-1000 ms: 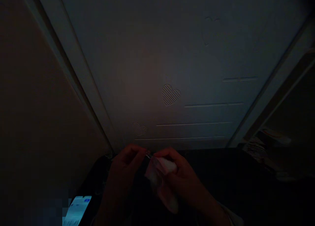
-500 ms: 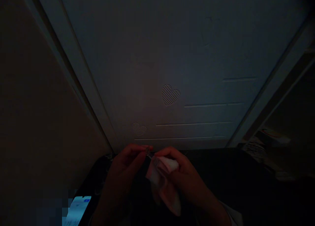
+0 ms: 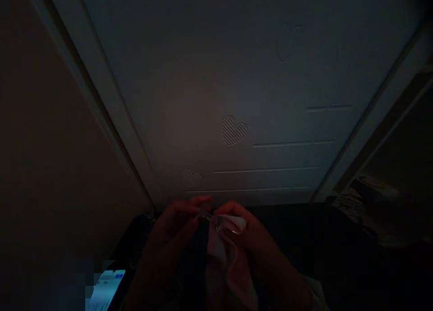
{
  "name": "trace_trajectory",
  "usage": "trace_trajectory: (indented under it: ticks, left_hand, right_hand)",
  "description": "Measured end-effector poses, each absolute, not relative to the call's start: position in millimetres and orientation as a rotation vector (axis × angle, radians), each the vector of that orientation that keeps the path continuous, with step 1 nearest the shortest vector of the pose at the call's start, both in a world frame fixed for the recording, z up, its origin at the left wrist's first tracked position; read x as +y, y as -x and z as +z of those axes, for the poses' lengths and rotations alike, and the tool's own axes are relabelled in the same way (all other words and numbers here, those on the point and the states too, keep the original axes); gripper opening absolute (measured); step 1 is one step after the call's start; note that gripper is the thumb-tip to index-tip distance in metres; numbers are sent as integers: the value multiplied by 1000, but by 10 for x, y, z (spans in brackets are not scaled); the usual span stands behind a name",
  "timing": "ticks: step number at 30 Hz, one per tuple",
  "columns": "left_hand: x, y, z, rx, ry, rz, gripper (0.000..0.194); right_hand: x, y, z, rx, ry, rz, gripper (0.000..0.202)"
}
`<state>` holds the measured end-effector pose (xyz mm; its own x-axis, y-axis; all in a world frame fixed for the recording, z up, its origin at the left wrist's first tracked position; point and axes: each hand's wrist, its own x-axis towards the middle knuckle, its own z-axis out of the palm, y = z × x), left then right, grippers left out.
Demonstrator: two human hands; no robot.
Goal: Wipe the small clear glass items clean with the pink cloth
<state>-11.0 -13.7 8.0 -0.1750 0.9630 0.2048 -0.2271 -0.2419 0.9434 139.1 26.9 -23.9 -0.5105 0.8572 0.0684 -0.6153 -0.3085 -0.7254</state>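
Observation:
In dim light, my left hand (image 3: 179,225) pinches one end of a small clear piece (image 3: 204,211) between thumb and fingers. Its kind is too dark to make out. My right hand (image 3: 248,229) is closed on a pink and white cloth (image 3: 223,245), gathered at the other end of the clear piece. Cloth folds hang down below the right palm. A glint shows within the folds near the right thumb. The two hands are close together, their fingertips a short way apart.
A dark surface (image 3: 338,239) spreads under my hands. Behind it stands a pale panel (image 3: 203,99) with embossed hearts and lines. A lit phone screen (image 3: 106,290) lies at the lower left. Papers or packets (image 3: 352,202) show dimly at the right.
The cloth has shifted and now hangs lower and longer from my right hand. The left fingers have opened slightly around the clear piece, showing more of it.

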Motion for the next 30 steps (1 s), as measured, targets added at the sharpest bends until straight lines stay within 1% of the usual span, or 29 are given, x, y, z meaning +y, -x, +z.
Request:
trace_trajectory:
  ticks: [4,7,10,16,20,25,30]
  left_hand:
    - [-132,101,55,966,-1056,1598,13]
    - [-130,103,60,1032,-1067,1590,9]
    - [-125,108,95,1138,-1172,1586,4]
    - [-86,89,173,1429,-1259,1542,13]
    - [-59,54,221,1480,-1245,1512,18]
    - [-33,53,238,1483,-1262,1532,19]
    - [-59,79,184,1447,-1282,1518,17]
  right_hand:
    - [257,-1364,-203,-776,339,2029,37]
    - [259,-1375,-189,-792,354,2003,35]
    - [265,-1410,-202,-898,439,1878,34]
    - [237,-1490,-193,-1236,598,1578,15]
    - [210,-1506,-159,-1377,652,1447,25]
    - [206,-1502,-149,-1447,669,1438,33]
    - [218,-1482,-174,-1364,632,1520,28]
